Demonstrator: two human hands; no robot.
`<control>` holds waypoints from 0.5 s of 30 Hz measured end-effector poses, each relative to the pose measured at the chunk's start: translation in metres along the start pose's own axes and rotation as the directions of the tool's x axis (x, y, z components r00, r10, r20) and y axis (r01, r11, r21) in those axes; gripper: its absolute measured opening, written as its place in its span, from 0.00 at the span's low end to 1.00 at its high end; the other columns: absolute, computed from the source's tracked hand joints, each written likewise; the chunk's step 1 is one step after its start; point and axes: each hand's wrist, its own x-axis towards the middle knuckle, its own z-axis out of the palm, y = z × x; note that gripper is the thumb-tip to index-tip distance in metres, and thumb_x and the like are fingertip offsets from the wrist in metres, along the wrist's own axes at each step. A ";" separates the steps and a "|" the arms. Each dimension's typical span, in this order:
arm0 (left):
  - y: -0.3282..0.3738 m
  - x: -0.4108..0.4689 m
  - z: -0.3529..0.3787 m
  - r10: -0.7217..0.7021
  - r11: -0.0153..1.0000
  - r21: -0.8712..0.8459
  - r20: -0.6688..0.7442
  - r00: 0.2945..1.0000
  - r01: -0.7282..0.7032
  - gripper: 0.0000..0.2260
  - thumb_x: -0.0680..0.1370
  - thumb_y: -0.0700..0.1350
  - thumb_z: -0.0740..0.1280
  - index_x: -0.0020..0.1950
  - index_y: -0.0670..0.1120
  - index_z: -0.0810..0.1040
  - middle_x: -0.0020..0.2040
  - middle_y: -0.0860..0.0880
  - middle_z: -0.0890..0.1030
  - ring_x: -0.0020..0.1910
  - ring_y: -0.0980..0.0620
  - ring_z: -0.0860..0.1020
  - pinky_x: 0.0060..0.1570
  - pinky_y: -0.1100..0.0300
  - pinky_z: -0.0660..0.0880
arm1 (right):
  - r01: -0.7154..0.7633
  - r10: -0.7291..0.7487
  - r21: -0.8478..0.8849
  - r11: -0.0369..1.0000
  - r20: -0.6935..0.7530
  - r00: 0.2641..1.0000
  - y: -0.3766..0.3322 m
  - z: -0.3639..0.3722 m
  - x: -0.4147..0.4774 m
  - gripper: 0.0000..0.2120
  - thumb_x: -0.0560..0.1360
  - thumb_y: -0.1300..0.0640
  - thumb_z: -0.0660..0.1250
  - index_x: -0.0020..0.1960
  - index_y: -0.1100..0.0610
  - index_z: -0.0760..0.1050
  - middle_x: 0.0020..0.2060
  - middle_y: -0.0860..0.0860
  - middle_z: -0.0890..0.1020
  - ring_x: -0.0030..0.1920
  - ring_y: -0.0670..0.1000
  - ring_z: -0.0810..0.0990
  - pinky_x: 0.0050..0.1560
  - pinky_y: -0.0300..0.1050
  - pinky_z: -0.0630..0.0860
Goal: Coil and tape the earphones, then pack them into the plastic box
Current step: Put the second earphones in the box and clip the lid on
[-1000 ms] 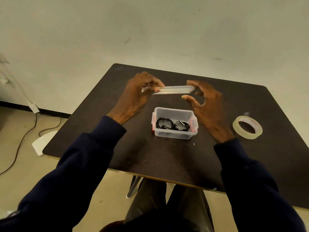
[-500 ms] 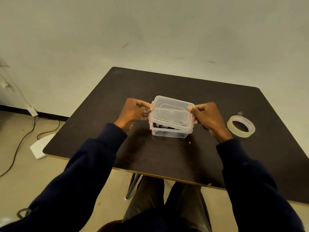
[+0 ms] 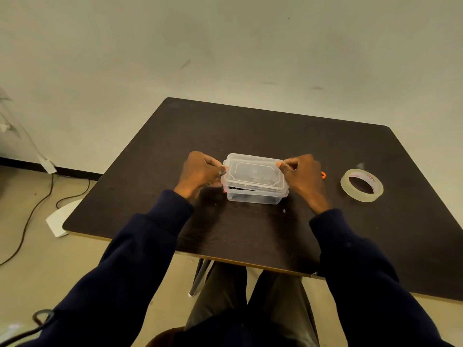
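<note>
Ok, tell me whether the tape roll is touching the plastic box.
Apart. The head view shows the tape roll on the table, clear of the plastic box, with the right hand between them.

Our left hand [image 3: 200,172] and right hand [image 3: 302,175] pinch the ends of the lid [image 3: 254,171] on the plastic box [image 3: 253,197]; a tape roll [image 3: 360,197] lies to our right on the table [image 3: 250,131].

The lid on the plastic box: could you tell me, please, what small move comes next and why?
Probably snap the end latches down. The lid sits on the plastic box, left hand and right hand pinch its ends, and an orange latch seems to stick out.
</note>
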 end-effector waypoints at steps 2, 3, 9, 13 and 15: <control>0.001 -0.003 0.001 -0.018 0.999 -0.042 0.010 1.000 0.018 0.04 0.77 0.38 0.74 0.49 0.36 0.85 0.49 0.40 0.87 0.46 0.46 0.87 0.48 0.46 0.85 | -0.003 0.002 0.021 1.000 0.021 1.000 0.003 -0.002 -0.002 0.12 0.81 0.55 0.69 0.59 0.60 0.84 0.54 0.56 0.87 0.37 0.42 0.79 0.35 0.34 0.74; 0.001 -0.004 0.002 -0.023 0.999 -0.049 0.010 1.000 0.024 0.05 0.77 0.38 0.74 0.50 0.36 0.84 0.49 0.41 0.87 0.46 0.46 0.87 0.48 0.47 0.86 | -0.009 0.008 0.027 1.000 0.034 0.999 0.004 -0.003 -0.002 0.12 0.81 0.55 0.69 0.60 0.59 0.84 0.55 0.56 0.86 0.37 0.41 0.79 0.35 0.33 0.72; 0.000 -0.007 0.001 -0.059 0.989 -0.135 0.041 0.997 0.064 0.04 0.76 0.36 0.75 0.50 0.38 0.84 0.49 0.41 0.87 0.44 0.48 0.87 0.43 0.54 0.86 | -0.002 0.002 0.005 1.000 -0.019 1.000 0.005 -0.008 -0.005 0.07 0.80 0.60 0.70 0.53 0.60 0.86 0.51 0.55 0.87 0.36 0.41 0.78 0.34 0.31 0.71; -0.004 -0.008 0.006 -0.049 0.995 -0.091 0.029 0.998 0.051 0.08 0.74 0.36 0.77 0.50 0.42 0.83 0.50 0.42 0.85 0.48 0.46 0.86 0.48 0.51 0.85 | 0.001 -0.001 0.030 1.000 0.024 1.000 0.001 -0.009 -0.012 0.09 0.81 0.57 0.69 0.55 0.60 0.85 0.49 0.56 0.87 0.39 0.49 0.83 0.39 0.42 0.81; -0.008 -0.006 0.010 -0.033 0.995 -0.092 -0.004 0.999 0.032 0.07 0.74 0.37 0.78 0.50 0.43 0.84 0.49 0.43 0.86 0.48 0.46 0.86 0.50 0.48 0.85 | -0.006 0.005 0.024 1.000 0.039 0.999 0.002 -0.009 -0.015 0.10 0.81 0.56 0.69 0.56 0.61 0.85 0.48 0.57 0.86 0.45 0.56 0.85 0.47 0.51 0.83</control>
